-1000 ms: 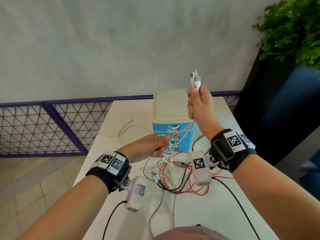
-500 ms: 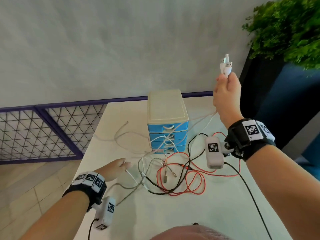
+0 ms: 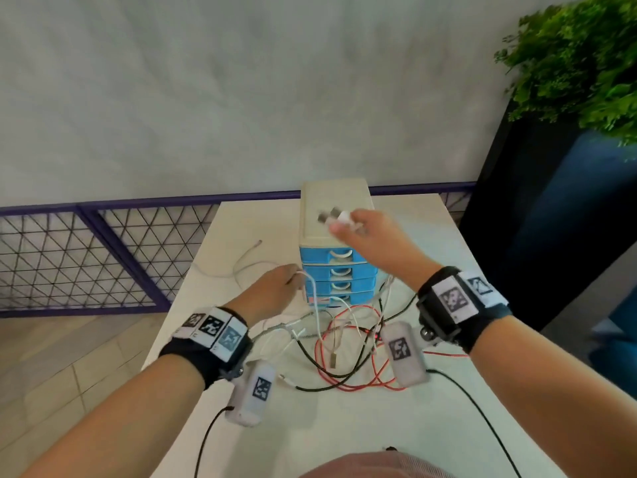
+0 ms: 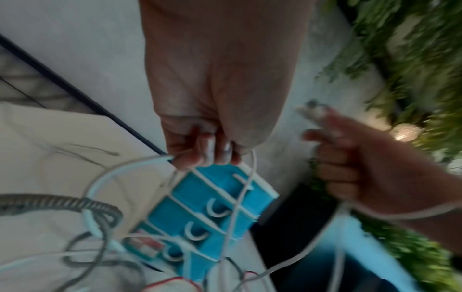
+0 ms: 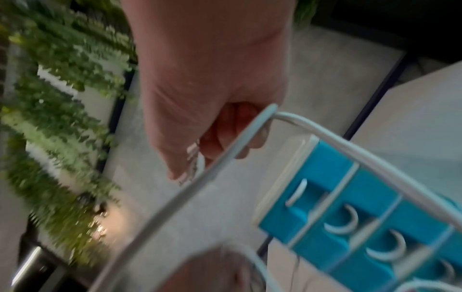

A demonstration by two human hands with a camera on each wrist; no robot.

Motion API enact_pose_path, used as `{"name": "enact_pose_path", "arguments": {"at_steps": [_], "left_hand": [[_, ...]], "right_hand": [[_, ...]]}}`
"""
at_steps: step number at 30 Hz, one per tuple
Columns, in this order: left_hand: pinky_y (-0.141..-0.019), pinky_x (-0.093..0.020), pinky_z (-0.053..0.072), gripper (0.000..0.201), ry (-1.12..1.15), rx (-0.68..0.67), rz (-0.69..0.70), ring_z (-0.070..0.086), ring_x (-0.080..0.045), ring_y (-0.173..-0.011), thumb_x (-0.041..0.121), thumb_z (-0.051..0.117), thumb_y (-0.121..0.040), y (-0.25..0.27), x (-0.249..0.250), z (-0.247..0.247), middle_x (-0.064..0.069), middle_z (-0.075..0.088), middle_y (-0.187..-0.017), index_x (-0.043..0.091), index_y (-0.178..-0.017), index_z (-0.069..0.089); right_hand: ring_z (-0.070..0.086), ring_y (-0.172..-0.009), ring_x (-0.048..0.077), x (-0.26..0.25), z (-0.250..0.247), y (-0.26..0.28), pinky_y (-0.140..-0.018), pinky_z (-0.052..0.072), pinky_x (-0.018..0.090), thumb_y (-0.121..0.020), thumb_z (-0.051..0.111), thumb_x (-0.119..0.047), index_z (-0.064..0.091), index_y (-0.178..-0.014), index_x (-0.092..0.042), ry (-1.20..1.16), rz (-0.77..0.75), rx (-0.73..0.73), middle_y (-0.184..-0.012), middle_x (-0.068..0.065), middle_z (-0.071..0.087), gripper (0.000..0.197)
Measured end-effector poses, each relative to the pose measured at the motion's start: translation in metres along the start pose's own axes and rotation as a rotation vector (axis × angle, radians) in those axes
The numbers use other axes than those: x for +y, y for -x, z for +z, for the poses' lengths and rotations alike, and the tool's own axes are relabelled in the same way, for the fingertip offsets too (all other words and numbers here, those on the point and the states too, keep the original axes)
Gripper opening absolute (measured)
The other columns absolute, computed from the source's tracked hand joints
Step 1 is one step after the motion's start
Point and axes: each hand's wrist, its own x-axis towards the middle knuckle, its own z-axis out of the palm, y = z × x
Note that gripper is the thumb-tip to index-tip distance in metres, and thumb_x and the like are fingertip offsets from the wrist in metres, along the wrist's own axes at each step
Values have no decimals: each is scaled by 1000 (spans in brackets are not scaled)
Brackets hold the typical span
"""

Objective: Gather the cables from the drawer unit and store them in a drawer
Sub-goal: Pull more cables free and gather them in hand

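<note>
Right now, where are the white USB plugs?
In the head view, the white USB plugs are pinched in the right hand, over the top of the drawer unit.

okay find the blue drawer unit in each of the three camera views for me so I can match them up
Head: drawer unit at center, between the two hands.
Left wrist: drawer unit lower center, tilted, under the left hand.
Right wrist: drawer unit lower right, tilted.
Shared landmark: its white crescent drawer handles.
</note>
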Motion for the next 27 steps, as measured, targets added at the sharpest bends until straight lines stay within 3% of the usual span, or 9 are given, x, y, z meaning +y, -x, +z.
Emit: {"name": "enact_pose_path", "arguments": {"at_steps": [2,6,8,11,13,19,23,25,27], "left_hand": [[-46,-26,37,21,-40,30,65,47,-19,-53,14,33,-95,-1,22,4,5,48,-63,16,-91,54],[-56,-35,55,24,172,72,83,55,-9,-51,7,36,-92,-6,33,3,2,57,-73,12,-101,57],[-60,-39,51,18,290,56,110,50,-3,-43,12,38,-97,-8,27,1,3,51,-65,9,-99,56],[-53,-30,44,24,257,-24,197,46,-11,-46,27,39,-100,-8,13,-2,2,47,-59,13,-87,53],[-56,-25,42,29,236,-61,210,43,-11,-52,30,38,-101,-8,-1,-1,4,43,-59,17,-79,51],[-71,-28,46,29,204,-152,143,48,-9,-59,21,36,-102,-3,-43,17,4,45,-68,15,-75,44],[-77,-29,39,30,-10,-281,79,49,-12,-74,23,36,-100,4,-72,28,4,52,-74,19,-71,42],[-85,-34,39,30,-37,-330,25,53,-3,-76,28,39,-98,10,-84,36,7,56,-77,20,-72,48],[-91,-34,29,31,-120,-298,-11,52,9,-77,31,40,-99,11,-88,40,9,61,-86,14,-81,59]], "right_hand": [[50,-67,10,1,24,5,-58,37,19,-87,59,-52,62,-90,-10,93,88,-189,-77,-3,53,42],[27,-32,7,-1,32,14,-35,26,18,-88,54,-55,63,-75,-10,-15,235,-333,-53,-1,30,48],[29,-32,7,-3,26,15,-35,27,17,-90,54,-52,64,-70,-17,-54,252,-328,-52,-2,31,42],[33,-44,9,-4,14,10,-40,30,21,-93,52,-47,57,-75,-16,-198,263,-163,-58,-3,40,36],[32,-45,10,-1,5,2,-41,31,23,-94,51,-46,54,-74,-16,-270,268,-15,-59,-2,39,35],[27,-45,11,4,-19,-12,-42,25,27,-92,54,-43,44,-65,-21,-513,223,308,-56,-4,32,37],[27,-44,9,1,-31,-15,-45,25,27,-91,54,-42,42,-64,-20,-583,179,524,-52,-5,32,38],[28,-42,8,1,-41,-16,-45,26,27,-91,54,-43,42,-64,-18,-553,162,547,-52,-4,33,39],[30,-34,5,3,-46,-13,-41,30,22,-94,53,-41,48,-64,-15,-393,162,424,-51,-1,36,40]]}}
